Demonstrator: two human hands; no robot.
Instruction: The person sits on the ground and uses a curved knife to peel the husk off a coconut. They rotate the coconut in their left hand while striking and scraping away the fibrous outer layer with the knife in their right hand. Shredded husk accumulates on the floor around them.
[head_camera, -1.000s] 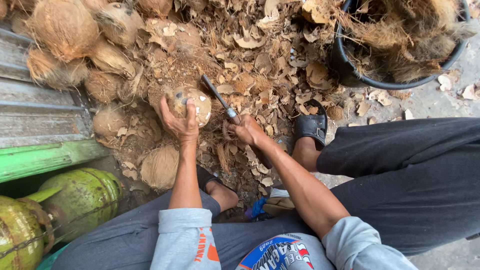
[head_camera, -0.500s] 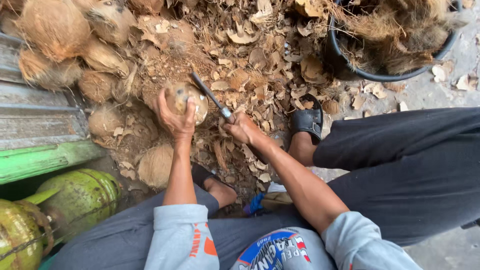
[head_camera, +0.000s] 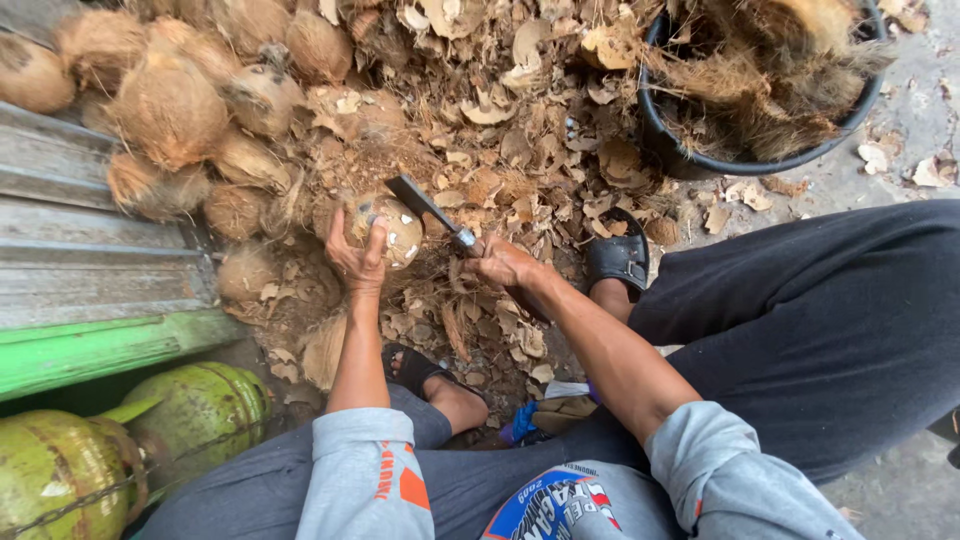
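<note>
My left hand (head_camera: 358, 258) grips a partly peeled brown coconut (head_camera: 392, 228) from below, holding it over a heap of shell chips. My right hand (head_camera: 503, 262) is shut on the handle of a short chopping knife (head_camera: 428, 208). Its dark blade lies against the coconut's upper right side. Both forearms reach forward from grey sleeves between my knees.
Several husked coconuts (head_camera: 170, 110) are piled at the upper left beside a grey corrugated sheet (head_camera: 90, 260). A black tub (head_camera: 700, 160) full of husk fibre stands at upper right. Green gas cylinders (head_camera: 190, 410) sit at lower left. My feet wear black sandals (head_camera: 618, 258).
The knife has come down from a raised position until its blade rests on the coconut. My left hand still holds the coconut in the same grip.
</note>
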